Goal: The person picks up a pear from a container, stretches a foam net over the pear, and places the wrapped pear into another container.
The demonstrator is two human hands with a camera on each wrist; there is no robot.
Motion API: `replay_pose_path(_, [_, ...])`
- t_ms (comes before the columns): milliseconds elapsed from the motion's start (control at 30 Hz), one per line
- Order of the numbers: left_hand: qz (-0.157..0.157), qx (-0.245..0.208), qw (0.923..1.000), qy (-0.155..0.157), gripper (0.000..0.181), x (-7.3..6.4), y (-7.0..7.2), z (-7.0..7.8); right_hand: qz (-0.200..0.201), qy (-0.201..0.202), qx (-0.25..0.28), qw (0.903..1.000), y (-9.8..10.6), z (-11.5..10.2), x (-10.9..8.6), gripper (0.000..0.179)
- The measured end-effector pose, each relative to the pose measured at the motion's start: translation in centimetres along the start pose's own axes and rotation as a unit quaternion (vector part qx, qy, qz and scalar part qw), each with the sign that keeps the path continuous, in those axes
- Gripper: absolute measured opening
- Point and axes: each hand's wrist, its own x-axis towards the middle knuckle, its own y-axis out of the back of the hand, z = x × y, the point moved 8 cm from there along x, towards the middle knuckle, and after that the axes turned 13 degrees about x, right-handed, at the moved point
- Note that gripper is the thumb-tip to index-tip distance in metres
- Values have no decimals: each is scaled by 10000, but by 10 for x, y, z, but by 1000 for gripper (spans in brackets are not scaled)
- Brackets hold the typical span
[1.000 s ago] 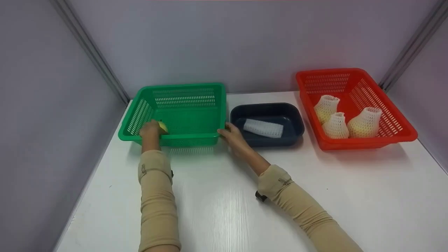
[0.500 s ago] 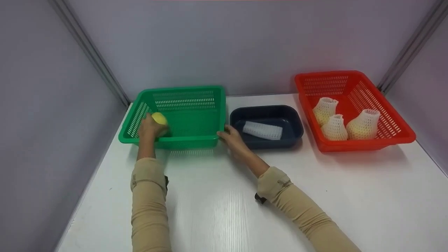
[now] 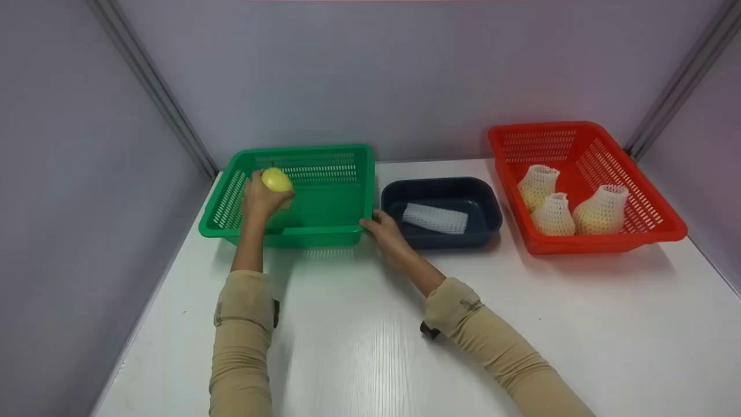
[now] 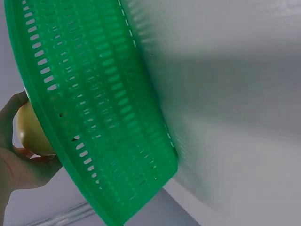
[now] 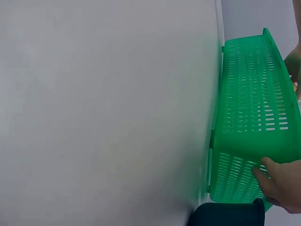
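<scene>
My left hand (image 3: 262, 198) grips a round yellow pear (image 3: 277, 180) over the left part of the green basket (image 3: 292, 231). In the left wrist view the thumb and fingers curl round the pear (image 4: 33, 132), partly hidden behind the basket's rim. At the basket's near right corner my right hand (image 3: 389, 233) holds the rim. In the right wrist view its fingers (image 5: 266, 165) lie against the outer wall of the green basket (image 5: 256, 136).
A dark blue tray (image 3: 446, 238) with a white foam net sleeve (image 3: 435, 218) stands right of the green basket. Further right is a red basket (image 3: 590, 244) with three yellow fruits in white foam nets (image 3: 602, 211). Grey walls enclose the white table (image 3: 347, 324).
My left hand has lifted the pear from the green basket's near left area, up and slightly to the right. My right hand stays at the basket's corner.
</scene>
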Motion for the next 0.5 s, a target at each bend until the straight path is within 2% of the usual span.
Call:
replay_pose_path(133, [136, -252, 9994, -189, 82, -6, 4, 19, 235, -12, -160, 9996, 5, -2, 0, 49])
replay_pose_path(267, [320, -713, 9958, -470, 81, -17, 10, 39, 413, 280, -501, 9975, 15, -9, -3, 52])
replay_pose_path(400, [419, -1261, 9880, -787, 81, -31, 14, 63, 450, 747, -778, 9931, 23, -29, -13, 51])
replay_pose_path(500, [277, -1745, 9790, -1018, 82, -44, 13, 83, 297, 1144, -738, 9902, 26, -48, -21, 48])
